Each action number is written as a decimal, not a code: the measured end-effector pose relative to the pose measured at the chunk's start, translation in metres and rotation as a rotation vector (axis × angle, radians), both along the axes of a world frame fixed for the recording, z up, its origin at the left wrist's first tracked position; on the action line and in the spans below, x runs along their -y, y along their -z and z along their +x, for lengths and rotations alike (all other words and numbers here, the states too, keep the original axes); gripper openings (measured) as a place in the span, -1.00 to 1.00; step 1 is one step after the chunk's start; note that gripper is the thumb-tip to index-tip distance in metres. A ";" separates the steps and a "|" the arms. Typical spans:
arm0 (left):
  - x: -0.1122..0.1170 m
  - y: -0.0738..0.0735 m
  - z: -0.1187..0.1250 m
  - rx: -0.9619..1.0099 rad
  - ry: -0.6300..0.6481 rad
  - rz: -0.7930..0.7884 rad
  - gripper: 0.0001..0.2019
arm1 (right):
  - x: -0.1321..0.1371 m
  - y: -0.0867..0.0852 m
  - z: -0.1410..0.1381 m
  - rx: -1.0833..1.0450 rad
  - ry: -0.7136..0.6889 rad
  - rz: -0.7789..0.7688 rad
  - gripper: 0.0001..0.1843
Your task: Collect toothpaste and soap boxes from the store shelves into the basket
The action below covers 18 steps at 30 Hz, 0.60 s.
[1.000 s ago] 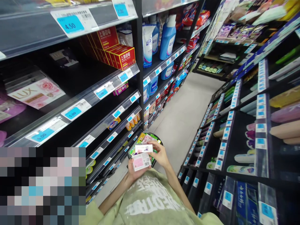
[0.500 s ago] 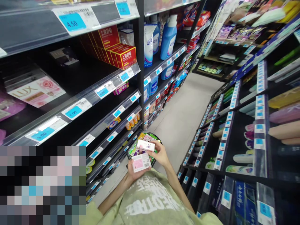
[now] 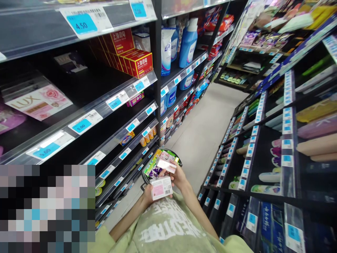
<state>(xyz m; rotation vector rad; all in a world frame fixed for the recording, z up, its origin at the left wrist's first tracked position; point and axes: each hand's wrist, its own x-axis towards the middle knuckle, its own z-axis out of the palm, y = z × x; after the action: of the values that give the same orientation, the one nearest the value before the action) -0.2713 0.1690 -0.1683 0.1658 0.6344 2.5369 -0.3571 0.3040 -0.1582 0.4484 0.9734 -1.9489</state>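
My left hand [image 3: 148, 194] is closed round a small pink-and-white soap box [image 3: 161, 187], held low in front of my chest. My right hand [image 3: 178, 174] pinches a second pale box [image 3: 166, 164] just above and beyond the first, tilted to the right. Both boxes hang over a round dark shopping basket [image 3: 146, 180] on the floor, which holds several green, pink and purple packs.
Black store shelves with blue price tags line both sides of a narrow aisle. On the left are a LUX soap box [image 3: 39, 102], red boxes [image 3: 137, 63] and blue detergent bottles [image 3: 188, 44]. The pale floor [image 3: 207, 130] runs ahead.
My right hand has tipped its box and lowered it a little toward the basket. My left hand with the pink box has shifted slightly right. The view has drifted a little.
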 end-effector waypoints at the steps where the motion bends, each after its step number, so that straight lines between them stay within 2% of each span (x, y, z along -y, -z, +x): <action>1: 0.000 0.000 0.001 0.016 -0.007 -0.005 -0.14 | 0.000 0.000 0.000 0.056 0.006 -0.007 -0.47; 6: 0.004 0.008 0.008 0.104 -0.062 -0.072 -0.18 | 0.001 -0.006 0.001 0.065 0.018 -0.039 -0.45; 13: 0.006 0.015 0.008 0.076 -0.038 0.072 -0.18 | 0.003 -0.006 0.002 0.030 0.055 -0.017 -0.51; 18: 0.002 0.017 0.017 0.068 -0.058 0.046 -0.29 | 0.001 -0.009 0.018 -0.022 0.025 -0.012 -0.52</action>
<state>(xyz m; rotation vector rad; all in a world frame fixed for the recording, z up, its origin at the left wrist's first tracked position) -0.2541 0.1673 -0.1848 0.0779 0.5632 2.6023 -0.3392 0.3031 -0.1493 0.4346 0.9737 -1.9853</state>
